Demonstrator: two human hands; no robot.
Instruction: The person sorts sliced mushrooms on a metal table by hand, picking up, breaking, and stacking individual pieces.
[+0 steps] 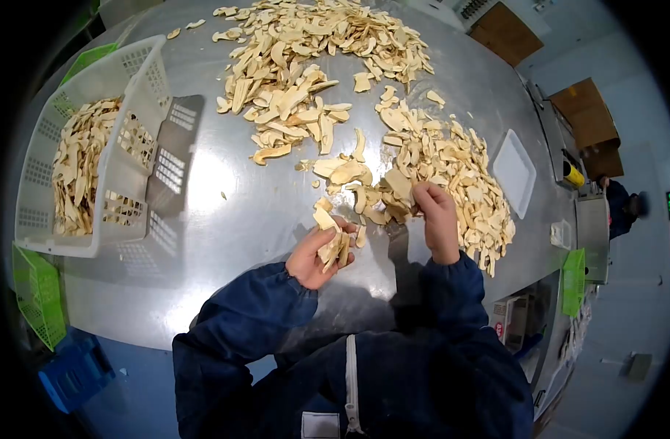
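Observation:
Pale, flat dried slices lie in heaps on a metal table. My left hand [319,256] is closed around several slices [333,241] near the table's front. To its right, my right hand [437,218] pinches a broad slice [399,186] between thumb and fingers, over a small cluster of slices. A large pile [298,51] spreads across the far middle of the table. Another pile [463,164] stretches along the right, beside and behind my right hand. Between the two piles, a few larger slices [342,170] lie just beyond my hands.
On the left stands a white perforated basket [119,190] partly filled with slices. A white tray [514,174] lies on the right of the metal table [225,271]. Green baskets [41,296] and a blue crate [75,373] sit below left. A person [622,208] is far right.

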